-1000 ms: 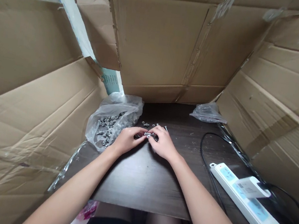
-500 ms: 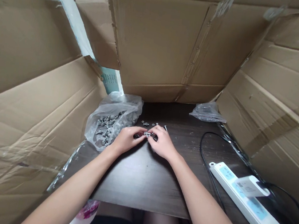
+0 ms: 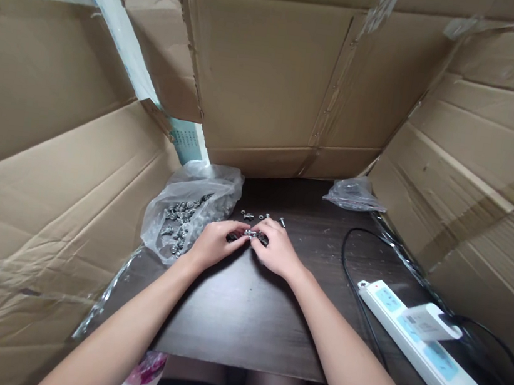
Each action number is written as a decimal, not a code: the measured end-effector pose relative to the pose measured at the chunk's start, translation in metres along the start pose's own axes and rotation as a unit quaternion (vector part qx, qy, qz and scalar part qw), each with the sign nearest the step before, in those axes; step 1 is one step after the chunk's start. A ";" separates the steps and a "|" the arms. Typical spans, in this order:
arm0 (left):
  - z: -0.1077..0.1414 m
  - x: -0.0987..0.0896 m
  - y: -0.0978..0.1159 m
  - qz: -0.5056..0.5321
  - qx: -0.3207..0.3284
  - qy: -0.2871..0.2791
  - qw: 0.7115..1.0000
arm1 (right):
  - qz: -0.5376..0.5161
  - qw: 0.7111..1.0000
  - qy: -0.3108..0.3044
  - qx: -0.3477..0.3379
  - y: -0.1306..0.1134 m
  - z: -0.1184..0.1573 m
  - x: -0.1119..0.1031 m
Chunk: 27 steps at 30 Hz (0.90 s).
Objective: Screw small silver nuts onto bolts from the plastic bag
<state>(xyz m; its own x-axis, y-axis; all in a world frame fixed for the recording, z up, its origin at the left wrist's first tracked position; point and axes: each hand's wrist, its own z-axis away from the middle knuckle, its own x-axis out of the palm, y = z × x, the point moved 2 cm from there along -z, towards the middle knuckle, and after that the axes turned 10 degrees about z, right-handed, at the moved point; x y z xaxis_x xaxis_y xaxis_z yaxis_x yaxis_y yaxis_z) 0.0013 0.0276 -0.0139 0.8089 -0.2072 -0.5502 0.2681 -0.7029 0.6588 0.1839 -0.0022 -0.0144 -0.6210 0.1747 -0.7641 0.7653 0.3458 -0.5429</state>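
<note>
A small shiny metal bolt [image 3: 250, 233] is pinched between the fingertips of both hands over the dark table. My left hand [image 3: 215, 242] has thumb and fingers closed on its left end. My right hand [image 3: 276, 247] grips the other end the same way. Just beyond the fingers lie a few loose metal pieces [image 3: 247, 216] and, further right, a single screw [image 3: 282, 222]. Left of my left hand, an open clear plastic bag [image 3: 155, 223] holds several metal fasteners. The fingers partly hide the held piece.
Cardboard walls [image 3: 271, 81] stand at the back and on both sides of the table [image 3: 240, 316]. A folded clear bag [image 3: 354, 194] lies at the back right. On the right are a white power strip [image 3: 429, 357] and a black cable [image 3: 344, 254].
The whole view has shifted slightly. Both hands remain together at the bolt, with only a slight change in the fingers.
</note>
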 end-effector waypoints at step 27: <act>0.000 -0.001 -0.001 -0.021 0.012 0.001 1.000 | -0.058 0.997 0.048 -0.018 0.003 0.000 -0.002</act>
<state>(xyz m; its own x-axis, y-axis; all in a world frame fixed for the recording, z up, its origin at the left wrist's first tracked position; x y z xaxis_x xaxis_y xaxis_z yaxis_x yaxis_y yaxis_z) -0.0001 0.0283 -0.0143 0.7984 -0.1761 -0.5759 0.2887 -0.7273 0.6226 0.1868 -0.0011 -0.0145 -0.7201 0.2179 -0.6588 0.6814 0.4018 -0.6118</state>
